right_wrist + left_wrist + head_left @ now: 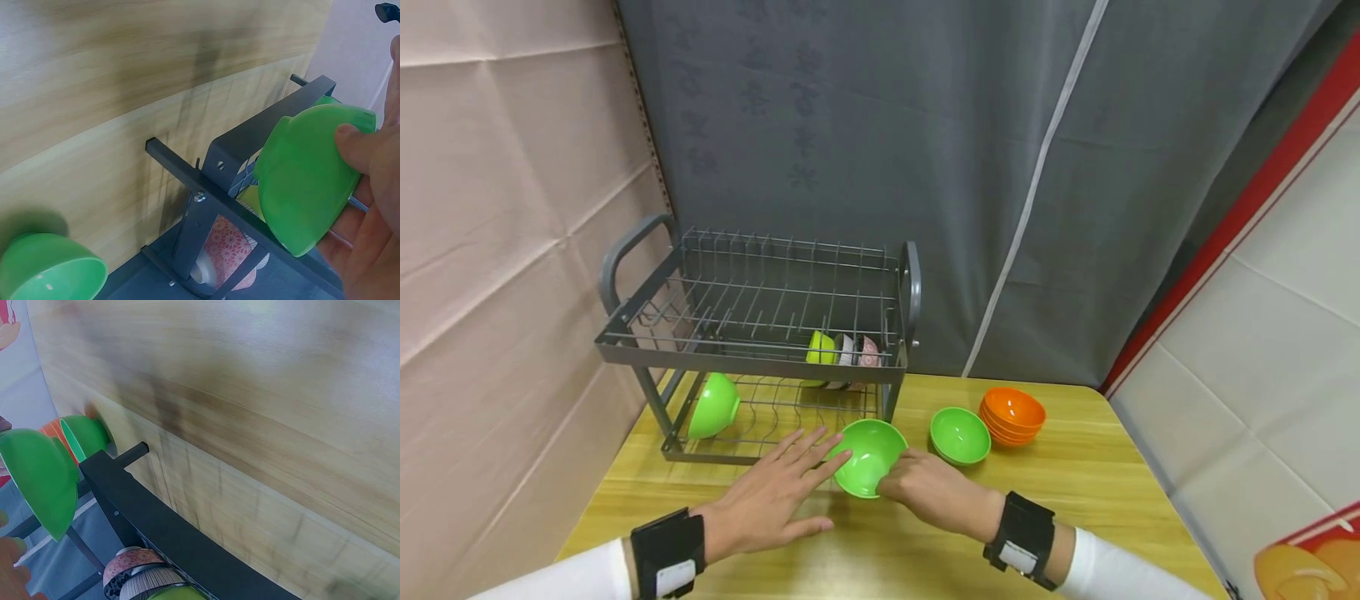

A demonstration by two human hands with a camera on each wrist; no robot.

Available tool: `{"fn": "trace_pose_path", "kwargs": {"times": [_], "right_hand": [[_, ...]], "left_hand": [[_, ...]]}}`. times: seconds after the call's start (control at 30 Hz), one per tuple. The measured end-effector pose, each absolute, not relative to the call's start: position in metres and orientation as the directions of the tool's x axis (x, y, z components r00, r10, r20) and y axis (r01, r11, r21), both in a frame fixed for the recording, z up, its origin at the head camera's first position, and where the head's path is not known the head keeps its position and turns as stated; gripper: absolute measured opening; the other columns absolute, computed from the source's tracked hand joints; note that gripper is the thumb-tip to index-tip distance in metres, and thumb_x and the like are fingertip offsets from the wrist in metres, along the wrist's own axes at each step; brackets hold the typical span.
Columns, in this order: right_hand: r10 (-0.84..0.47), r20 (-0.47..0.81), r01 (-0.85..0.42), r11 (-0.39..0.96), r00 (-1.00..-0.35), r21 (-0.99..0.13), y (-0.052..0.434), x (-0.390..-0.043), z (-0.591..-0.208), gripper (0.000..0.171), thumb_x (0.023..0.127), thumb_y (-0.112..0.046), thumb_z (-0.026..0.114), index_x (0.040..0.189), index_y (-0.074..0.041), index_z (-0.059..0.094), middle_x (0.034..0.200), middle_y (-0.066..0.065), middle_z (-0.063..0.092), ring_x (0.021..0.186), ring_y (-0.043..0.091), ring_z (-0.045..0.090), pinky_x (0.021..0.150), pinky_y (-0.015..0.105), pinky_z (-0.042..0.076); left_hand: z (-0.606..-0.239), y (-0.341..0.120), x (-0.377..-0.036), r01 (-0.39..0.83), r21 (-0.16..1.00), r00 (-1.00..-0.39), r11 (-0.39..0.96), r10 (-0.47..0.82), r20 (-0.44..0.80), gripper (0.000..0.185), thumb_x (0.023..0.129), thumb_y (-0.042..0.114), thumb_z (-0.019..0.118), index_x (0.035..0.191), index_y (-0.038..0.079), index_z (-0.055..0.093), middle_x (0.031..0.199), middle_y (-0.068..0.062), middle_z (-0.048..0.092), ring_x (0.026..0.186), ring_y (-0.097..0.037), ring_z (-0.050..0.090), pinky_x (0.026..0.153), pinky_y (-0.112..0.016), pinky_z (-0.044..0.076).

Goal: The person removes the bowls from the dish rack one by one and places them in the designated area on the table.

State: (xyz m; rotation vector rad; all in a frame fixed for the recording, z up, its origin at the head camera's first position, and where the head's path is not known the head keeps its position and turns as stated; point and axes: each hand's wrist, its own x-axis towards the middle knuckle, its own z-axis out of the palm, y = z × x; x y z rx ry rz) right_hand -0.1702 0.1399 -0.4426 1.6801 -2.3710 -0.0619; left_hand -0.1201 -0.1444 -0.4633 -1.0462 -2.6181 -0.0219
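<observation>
A green bowl [869, 454] is held up in front of the dish rack [752, 367], its inside facing me. My right hand [936, 492] pinches it by the rim; in the right wrist view the thumb lies on the outside of the green bowl [306, 178]. My left hand [778, 493] is at the bowl's left, fingers straight and spread, fingertips near the rim. On the rack's lower tier another green bowl [715, 406] stands tilted on its side at the left. Farther right on that tier are a lime-green bowl [821, 348] and small patterned bowls [868, 353].
Right of the rack, a green bowl [960, 436] sits on the wooden table [1045, 517] beside a stack of orange bowls [1013, 415]. Wire dividers line the rack's upper tier, with curved side handles. A grey curtain [865, 125] hangs behind; a pale wall covering [497, 250] borders the left.
</observation>
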Motion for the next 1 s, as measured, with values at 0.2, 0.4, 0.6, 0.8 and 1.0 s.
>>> {"fn": "trace_pose_path", "kwargs": {"times": [0.2,0.4,0.6,0.8,1.0], "right_hand": [[-0.938,0.177,-0.929,0.328,-0.299,0.168,0.147,-0.167,-0.444,0.019,0.088,-0.019,0.074,0.077,-0.025,0.059,0.076,-0.019,0.069,0.072,-0.006,0.059,0.086,0.02,0.053],[-0.938,0.18,-0.931,0.326,-0.296,0.167,0.152,-0.165,-0.447,0.021,0.087,-0.018,0.074,0.078,-0.026,0.057,0.075,-0.019,0.067,0.071,-0.007,0.057,0.086,0.02,0.052],[-0.933,0.194,-0.924,0.336,-0.302,0.181,0.159,-0.162,-0.448,0.021,0.086,-0.019,0.076,0.077,-0.026,0.058,0.075,-0.02,0.066,0.071,-0.006,0.058,0.086,0.021,0.053],[-0.928,0.205,-0.919,0.349,-0.311,0.185,0.165,-0.16,-0.448,0.015,0.086,-0.018,0.075,0.08,-0.025,0.063,0.076,-0.019,0.069,0.073,-0.005,0.06,0.087,0.022,0.053],[-0.924,0.219,-0.913,0.357,-0.315,0.195,0.171,-0.159,-0.448,0.017,0.084,-0.018,0.075,0.079,-0.025,0.06,0.073,-0.019,0.065,0.071,-0.005,0.058,0.085,0.022,0.052]], "left_hand": [[-0.463,-0.14,-0.123,0.69,-0.115,-0.667,0.715,0.689,0.284,0.083,0.097,0.073,0.037,0.162,0.023,0.026,0.169,-0.005,0.023,0.154,-0.028,0.03,0.123,-0.049,0.028],[-0.462,-0.135,-0.124,0.712,-0.126,-0.645,0.691,0.714,0.271,0.083,0.098,0.073,0.035,0.162,0.022,0.026,0.169,-0.007,0.024,0.156,-0.028,0.027,0.132,-0.041,0.008],[-0.46,-0.129,-0.125,0.731,-0.11,-0.634,0.673,0.73,0.254,0.082,0.098,0.073,0.034,0.162,0.022,0.025,0.169,-0.006,0.026,0.156,-0.028,0.027,0.124,-0.05,0.031],[-0.461,-0.127,-0.126,0.736,-0.101,-0.634,0.669,0.734,0.242,0.082,0.098,0.073,0.033,0.162,0.023,0.026,0.169,-0.006,0.025,0.156,-0.028,0.027,0.122,-0.052,0.034],[-0.462,-0.121,-0.128,0.757,-0.099,-0.61,0.645,0.753,0.247,0.082,0.098,0.072,0.035,0.162,0.022,0.026,0.169,-0.007,0.026,0.155,-0.03,0.029,0.122,-0.054,0.033]]}}
